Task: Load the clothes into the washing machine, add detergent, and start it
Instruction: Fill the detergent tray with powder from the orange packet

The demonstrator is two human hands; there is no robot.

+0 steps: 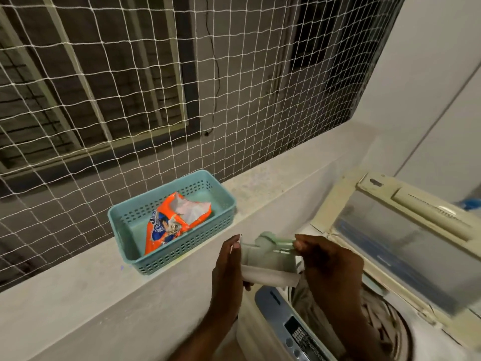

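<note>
Here, looking down from my head, I hold the pale detergent drawer (pixel 269 259) between both hands above the front corner of the washer (pixel 263 332). My left hand (pixel 229 264) grips its left end, fingers curled round the side, thumb on the upper edge. My right hand (pixel 328 267) pinches the right end, thumb and fingertips closed on the greenish top part. The drawer sits level, clear of the machine.

Below my right wrist the drum (pixel 385 319) stands open with clothes (pixel 374 308) inside, brownish and striped. The lid (pixel 406 238) is raised, leaning back to the right. The control panel (pixel 299 337) lies near the bottom edge, beside my right forearm.

To the left, on the grey ledge (pixel 78 295), stands a teal basket (pixel 130 217). An orange detergent pouch (pixel 166 225) lies in it, torn open at the top, tilted against the far side. The basket is near my left hand but not touching it. Behind the ledge hangs a white net (pixel 156 87) across a window.
</note>
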